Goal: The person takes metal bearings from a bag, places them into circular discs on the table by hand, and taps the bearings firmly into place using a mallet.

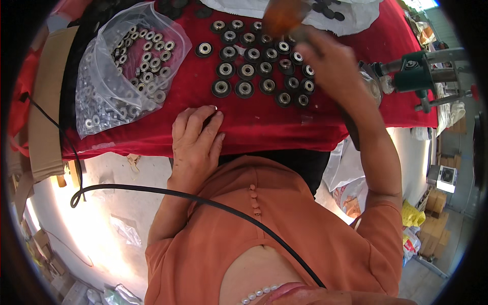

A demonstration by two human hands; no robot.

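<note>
My right hand (325, 61) is closed round the dark handle of a mallet-like tool with a brown-orange head (284, 16), both smeared by motion, above the far right of the rows. Several black wheels with metal bearings in their centres (245, 88) lie in uneven rows on the red cloth (264, 119); the hand and tool hide some of them. Near the table's front edge, my left hand (195, 137) rests on the cloth with its fingers loosely bent and partly apart, holding nothing that I can see. It lies in front of the nearest wheels.
An open clear plastic bag (96, 66) of loose metal bearings (147, 63) sits at the left. Black discs (325, 9) lie on white sheeting (351, 20) at the back. A green metal device (412, 71) stands at the right. A black cable (168, 190) crosses before me.
</note>
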